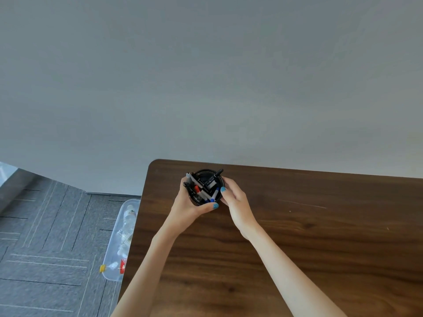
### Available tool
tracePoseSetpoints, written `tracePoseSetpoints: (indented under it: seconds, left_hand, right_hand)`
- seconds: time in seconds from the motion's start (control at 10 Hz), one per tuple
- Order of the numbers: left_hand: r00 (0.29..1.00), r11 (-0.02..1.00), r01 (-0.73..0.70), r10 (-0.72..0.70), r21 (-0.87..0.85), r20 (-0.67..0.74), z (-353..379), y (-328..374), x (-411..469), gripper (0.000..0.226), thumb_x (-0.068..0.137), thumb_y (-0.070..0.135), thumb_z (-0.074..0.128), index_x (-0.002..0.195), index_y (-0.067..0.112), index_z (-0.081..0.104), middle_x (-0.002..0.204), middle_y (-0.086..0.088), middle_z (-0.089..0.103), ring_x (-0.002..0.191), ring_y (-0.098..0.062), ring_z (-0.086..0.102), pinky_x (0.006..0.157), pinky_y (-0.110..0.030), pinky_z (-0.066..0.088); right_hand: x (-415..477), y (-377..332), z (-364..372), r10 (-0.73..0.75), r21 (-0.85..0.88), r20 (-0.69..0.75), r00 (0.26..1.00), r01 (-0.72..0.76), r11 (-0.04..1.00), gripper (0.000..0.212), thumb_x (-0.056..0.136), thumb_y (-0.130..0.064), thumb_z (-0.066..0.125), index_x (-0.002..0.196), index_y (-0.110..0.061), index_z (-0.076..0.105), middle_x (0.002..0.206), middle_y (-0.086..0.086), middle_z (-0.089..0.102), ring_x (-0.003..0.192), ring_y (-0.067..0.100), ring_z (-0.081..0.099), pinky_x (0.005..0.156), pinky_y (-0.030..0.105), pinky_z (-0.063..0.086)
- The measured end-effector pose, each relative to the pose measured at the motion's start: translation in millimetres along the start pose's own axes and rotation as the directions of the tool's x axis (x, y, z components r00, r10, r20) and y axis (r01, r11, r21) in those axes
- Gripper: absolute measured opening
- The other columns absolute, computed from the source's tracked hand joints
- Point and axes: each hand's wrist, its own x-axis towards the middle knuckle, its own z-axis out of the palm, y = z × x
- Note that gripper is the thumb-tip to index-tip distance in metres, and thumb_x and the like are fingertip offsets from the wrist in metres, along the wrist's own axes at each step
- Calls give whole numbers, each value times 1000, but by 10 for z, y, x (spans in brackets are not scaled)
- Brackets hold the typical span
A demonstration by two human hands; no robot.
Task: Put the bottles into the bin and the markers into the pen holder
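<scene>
Two hands hold a pen holder (204,177) over the table (297,248).
Left hand (188,208) and right hand (234,199) grip it between them, markers (201,189) leaning inside; left of the left hand, bottles (129,215) lie in a clear bin (109,274).

One head-worn wide-angle view looks steeply down on the worktop (297,225) at lower right, wall filling the upper frame

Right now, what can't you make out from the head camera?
- Pen holder walls and base, head view: covered by the left hand and right hand gripping it.
- Markers count: small, overlapping.
- Bin right side: hidden behind the table edge; bottles inside blurred, count unclear.
- Table's right and near parts: cut by frame edges.
</scene>
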Motion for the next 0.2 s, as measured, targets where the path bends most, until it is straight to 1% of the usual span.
tracePoseSetpoints:
  seconds: [0.1, 0.2]
  left_hand:
    - [1000, 1000, 1, 0, 9, -18, 24, 20, -105, 75, 69, 16, 86, 129, 21, 41, 119, 10, 60, 104, 6, 59, 82, -8, 48]
    - [1000, 1000, 22, -22, -19, -3, 25, 81, -142, 93, 68, 18, 86, 140, 25, 28, 129, 12, 55, 114, 4, 56, 101, -22, 47]
  right_hand:
    - [-75, 44, 41, 17, -60, -4, 1000, -17, 998, 37, 103, -24, 42, 139, -23, 51, 135, -7, 59, 129, 9, 51, 113, 42, 40]
    - [-75, -19, 39, 37, -104, -18, 999, -38, 994, 38, 103, -23, 42, 140, -23, 50, 138, -7, 56, 131, 8, 49, 113, 42, 39]
